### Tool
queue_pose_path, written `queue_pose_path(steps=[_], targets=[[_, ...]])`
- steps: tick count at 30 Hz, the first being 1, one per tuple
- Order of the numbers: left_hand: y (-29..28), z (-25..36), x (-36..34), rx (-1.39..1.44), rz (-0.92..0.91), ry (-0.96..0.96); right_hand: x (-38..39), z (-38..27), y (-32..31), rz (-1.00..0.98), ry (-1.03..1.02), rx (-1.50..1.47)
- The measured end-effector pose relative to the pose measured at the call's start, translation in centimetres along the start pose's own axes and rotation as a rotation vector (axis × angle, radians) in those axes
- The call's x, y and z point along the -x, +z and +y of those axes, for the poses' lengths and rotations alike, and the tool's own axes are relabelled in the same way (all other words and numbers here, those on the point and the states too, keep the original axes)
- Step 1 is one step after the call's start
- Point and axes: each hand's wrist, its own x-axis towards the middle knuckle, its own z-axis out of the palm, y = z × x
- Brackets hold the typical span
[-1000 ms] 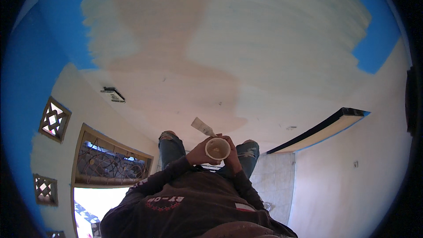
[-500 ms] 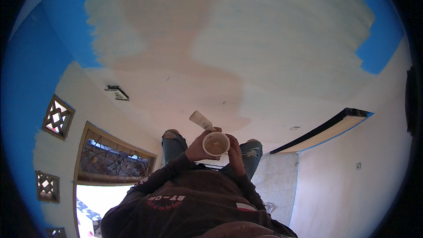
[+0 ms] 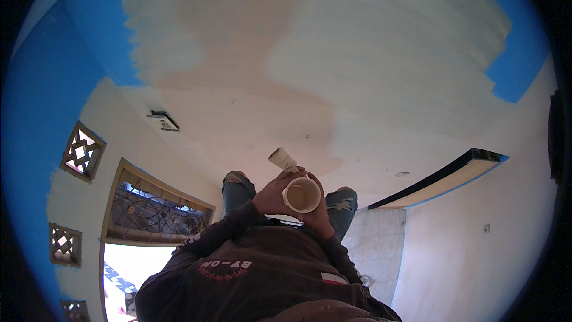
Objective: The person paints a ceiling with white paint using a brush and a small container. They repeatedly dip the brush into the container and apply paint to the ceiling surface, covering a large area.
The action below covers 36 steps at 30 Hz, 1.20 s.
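Observation:
A small white cup (image 3: 302, 195) is held between my hands in front of my lap, its open mouth toward me and a beige layer inside. My left hand (image 3: 273, 195) is closed around the cup's left side, and my right hand (image 3: 320, 222) closes around its right and lower side. Beyond the rim, a paintbrush (image 3: 281, 158) with pale, paint-coated bristles points up and left. Its handle runs in at the fingertips behind the cup; which hand grips it is hard to tell.
Ahead stands a wall (image 3: 387, 83) with pale paint over blue. A dark-edged shelf (image 3: 441, 179) juts out at right. On the left are a wall-mounted fitting (image 3: 162, 121), a lattice vent (image 3: 84, 151) and a doorway under a grilled transom (image 3: 158, 209).
The cup and both hands have shifted slightly right. The brush has moved right too, and its bristles stand a bit more upright. My right hand sits lower around the cup.

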Motion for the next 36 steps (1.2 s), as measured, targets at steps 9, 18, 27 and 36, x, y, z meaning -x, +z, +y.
queue_pose_path(steps=[9,18,27,36], targets=[[-6.6,-4.6,-0.4,-0.117,0.555,-0.166,1.4,1.1,-2.4,0.209,0.08,0.186],[-28.5,-0.4,-9.1,-0.573,0.776,0.087,3.9,8.5,-4.1,0.202,0.054,0.218],[-45.7,7.0,-16.3,-0.952,0.614,0.054,3.7,9.3,-4.7,0.186,0.112,0.175],[-51.6,8.5,-19.4,-0.979,0.606,-0.072,3.9,10.0,-4.5,0.243,0.023,0.249]])
